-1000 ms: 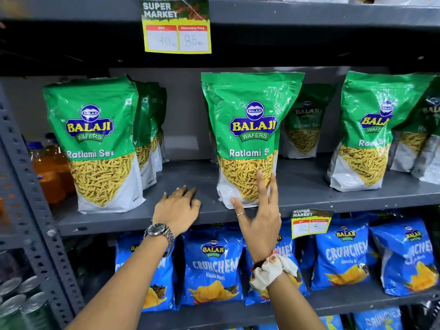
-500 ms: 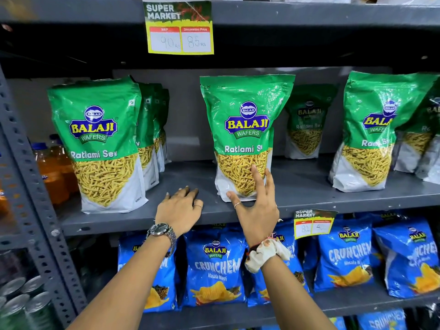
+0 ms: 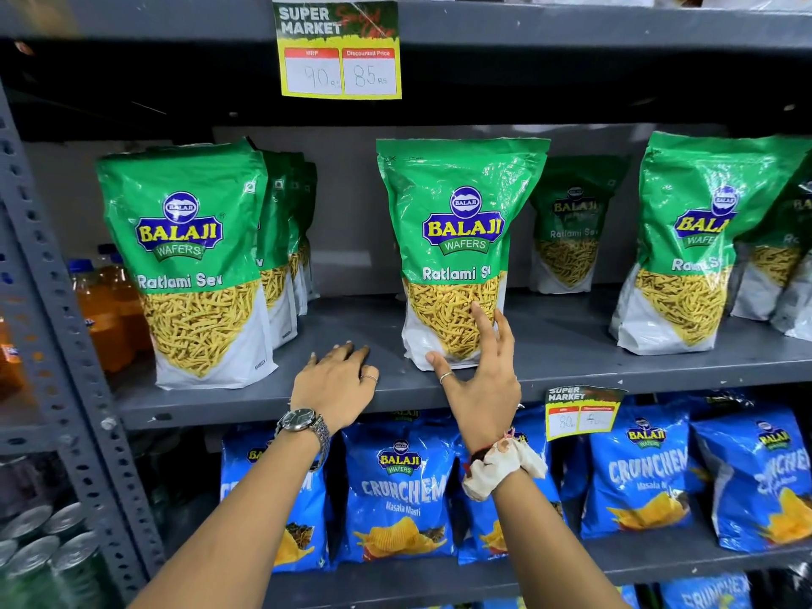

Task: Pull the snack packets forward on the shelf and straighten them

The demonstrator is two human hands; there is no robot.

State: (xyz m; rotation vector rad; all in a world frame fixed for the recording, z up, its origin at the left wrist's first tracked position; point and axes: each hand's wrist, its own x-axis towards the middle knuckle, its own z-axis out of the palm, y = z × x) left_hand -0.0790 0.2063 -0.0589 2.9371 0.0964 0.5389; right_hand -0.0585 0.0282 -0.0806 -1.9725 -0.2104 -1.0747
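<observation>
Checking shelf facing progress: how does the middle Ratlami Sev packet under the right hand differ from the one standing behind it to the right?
The middle packet stands well forward on the shelf; the rear packet sits back by the rear wall. The right hand touches the middle packet's lower front; nothing touches the rear packet. The middle packet is brightly lit, the rear one in shadow. Both are upright green Balaji Ratlami Sev packets.

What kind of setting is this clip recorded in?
Almost certainly a supermarket aisle. A "Super Market" price tag showing MRP and discounted price hangs from the metal shelf, which holds rows of identical green Ratlami Sev packets, with blue Crunchem packets stocked below.
</observation>
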